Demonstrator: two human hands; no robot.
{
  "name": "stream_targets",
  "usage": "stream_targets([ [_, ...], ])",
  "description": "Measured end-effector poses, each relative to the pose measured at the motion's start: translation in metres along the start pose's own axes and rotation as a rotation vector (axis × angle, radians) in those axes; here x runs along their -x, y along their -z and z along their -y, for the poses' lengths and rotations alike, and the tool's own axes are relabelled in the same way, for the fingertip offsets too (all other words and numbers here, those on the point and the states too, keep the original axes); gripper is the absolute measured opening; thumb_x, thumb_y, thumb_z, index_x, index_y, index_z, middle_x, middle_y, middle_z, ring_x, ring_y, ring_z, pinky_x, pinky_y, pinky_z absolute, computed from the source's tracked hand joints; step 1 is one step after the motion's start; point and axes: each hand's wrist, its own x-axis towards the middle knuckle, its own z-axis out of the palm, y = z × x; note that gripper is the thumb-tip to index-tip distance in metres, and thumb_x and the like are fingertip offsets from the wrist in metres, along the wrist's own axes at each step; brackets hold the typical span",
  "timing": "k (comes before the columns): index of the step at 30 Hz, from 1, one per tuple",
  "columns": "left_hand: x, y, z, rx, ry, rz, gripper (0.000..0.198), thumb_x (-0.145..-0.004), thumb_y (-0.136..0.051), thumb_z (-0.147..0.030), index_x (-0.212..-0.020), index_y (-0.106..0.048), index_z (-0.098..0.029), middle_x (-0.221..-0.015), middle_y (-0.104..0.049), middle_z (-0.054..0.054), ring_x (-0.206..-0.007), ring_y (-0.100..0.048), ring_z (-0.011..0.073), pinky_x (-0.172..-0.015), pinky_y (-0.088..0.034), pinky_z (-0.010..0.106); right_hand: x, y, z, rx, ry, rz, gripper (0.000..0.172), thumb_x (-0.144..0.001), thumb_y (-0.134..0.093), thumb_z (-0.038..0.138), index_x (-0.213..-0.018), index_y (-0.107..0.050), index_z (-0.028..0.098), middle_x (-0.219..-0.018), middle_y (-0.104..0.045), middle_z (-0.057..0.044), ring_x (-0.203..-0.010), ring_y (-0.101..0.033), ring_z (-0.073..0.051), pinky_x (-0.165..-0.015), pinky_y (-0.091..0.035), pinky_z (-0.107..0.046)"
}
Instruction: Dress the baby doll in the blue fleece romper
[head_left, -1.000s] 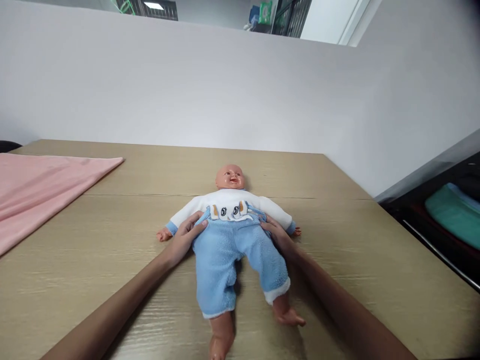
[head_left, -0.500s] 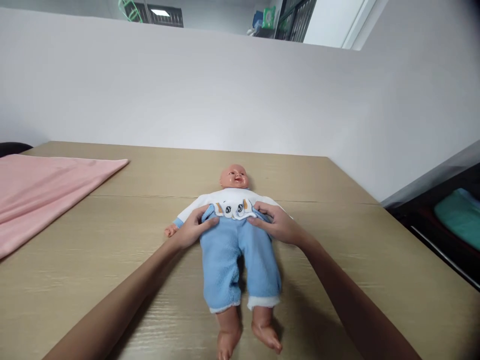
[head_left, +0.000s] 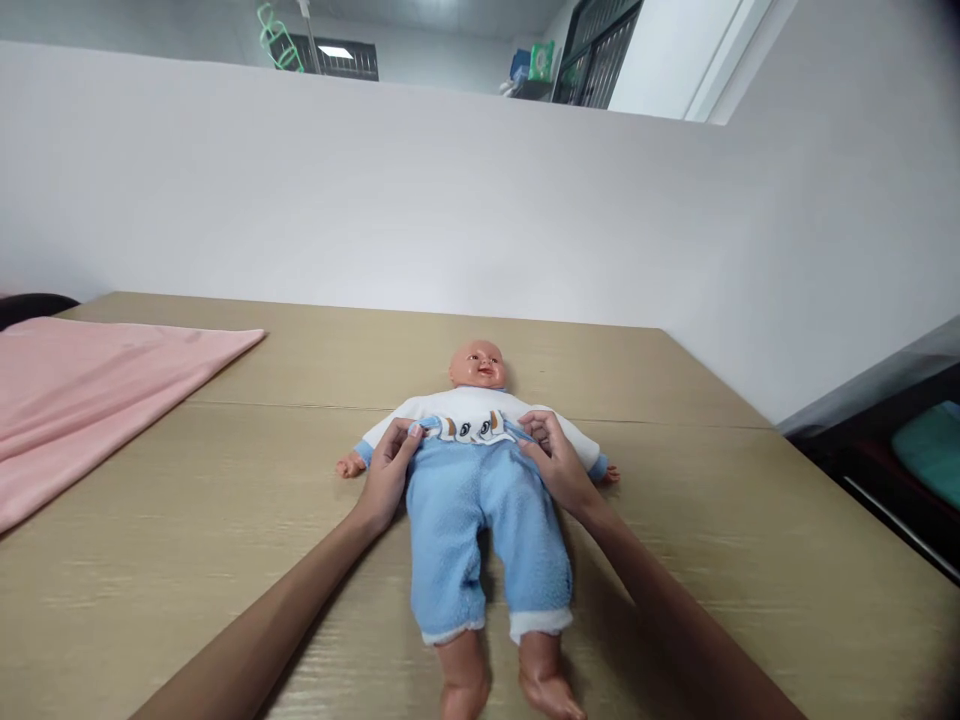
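The doll (head_left: 484, 470) lies on its back on the table (head_left: 225, 510), its head to twelve o'clock and its feet to six. At nine o'clock of the waist of its blue trousers (head_left: 446, 545), the left hand (head_left: 388, 465) has thumb and fingers together on the top edge; at three o'clock, the right hand (head_left: 559, 458) pinches this edge too. From the doll, a pink cloth (head_left: 90, 395) lies between nine and ten o'clock.
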Motion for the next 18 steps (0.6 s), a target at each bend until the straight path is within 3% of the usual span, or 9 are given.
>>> stream_targets([
  [3,0.0,-0.002,0.001,-0.016,-0.023,-0.05,0.046,-0.096,-0.068,-0.068,-0.094,-0.064,-0.023,-0.092,-0.063,0.001,-0.092,-0.056,0.0218,-0.09,-0.047,0.031,-0.001,-0.007,0.028,0.108,0.153,-0.083,0.033,-0.098,-0.062,0.037,-0.128,-0.052,0.027,-0.123,-0.062,-0.008,-0.11,-0.058,-0.026,-0.101,-0.048,-0.043],
  [6,0.002,-0.002,0.004,-0.026,-0.05,-0.079,0.041,-0.098,-0.065,-0.063,-0.091,-0.061,-0.023,-0.086,-0.057,-0.001,-0.086,-0.053,0.0208,-0.086,-0.046,0.031,-0.026,-0.023,0.069,0.243,0.334,-0.011,0.021,-0.102,-0.06,0.032,-0.123,-0.058,0.025,-0.124,-0.066,-0.009,-0.112,-0.06,-0.026,-0.102,-0.048,-0.042],
  [9,0.004,-0.002,0.006,-0.027,-0.076,-0.071,0.036,-0.101,-0.061,-0.058,-0.089,-0.059,-0.024,-0.084,-0.055,0.0,-0.084,-0.052,0.0213,-0.082,-0.045,0.032,-0.073,-0.052,0.103,0.359,0.428,0.244,0.01,-0.103,-0.059,0.026,-0.112,-0.063,0.023,-0.111,-0.073,-0.008,-0.106,-0.066,-0.025,-0.101,-0.05,-0.041],
  [11,0.006,-0.002,0.007,-0.035,-0.095,-0.07,0.034,-0.102,-0.058,-0.055,-0.089,-0.057,-0.024,-0.086,-0.056,0.0,-0.085,-0.053,0.0221,-0.083,-0.046,0.032,-0.107,-0.077,0.112,0.491,0.486,0.516,0.016,-0.102,-0.061,0.023,-0.117,-0.066,0.02,-0.12,-0.074,-0.012,-0.114,-0.067,-0.027,-0.104,-0.05,-0.043],
  [14,0.009,-0.001,0.007,-0.059,-0.12,-0.085,0.033,-0.104,-0.056,-0.055,-0.091,-0.057,-0.025,-0.087,-0.056,0.0,-0.086,-0.053,0.0224,-0.084,-0.046,0.033,-0.145,-0.115,0.109,0.677,0.59,0.872,0.038,-0.089,-0.079,0.02,-0.126,-0.071,0.021,-0.13,-0.073,-0.015,-0.123,-0.066,-0.032,-0.104,-0.05,-0.045],
  [16,0.011,-0.001,0.007,-0.063,-0.138,-0.068,0.033,-0.105,-0.057,-0.056,-0.094,-0.059,-0.025,-0.087,-0.055,0.0,-0.086,-0.053,0.0223,-0.084,-0.046,0.033,-0.158,-0.134,0.098,0.7,0.604,0.986,0.043,-0.079,-0.087,0.018,-0.12,-0.076,0.025,-0.119,-0.077,-0.011,-0.11,-0.07,-0.03,-0.095,-0.052,-0.041],
  [18,0.013,-0.002,0.007,-0.052,-0.156,-0.029,0.032,-0.106,-0.059,-0.055,-0.098,-0.061,-0.025,-0.089,-0.058,0.001,-0.088,-0.055,0.0223,-0.086,-0.046,0.033,-0.163,-0.144,0.086,0.685,0.579,1.002,0.033,-0.073,-0.089,0.017,-0.104,-0.08,0.025,-0.099,-0.079,-0.007,-0.091,-0.071,-0.027,-0.083,-0.053,-0.037],
])
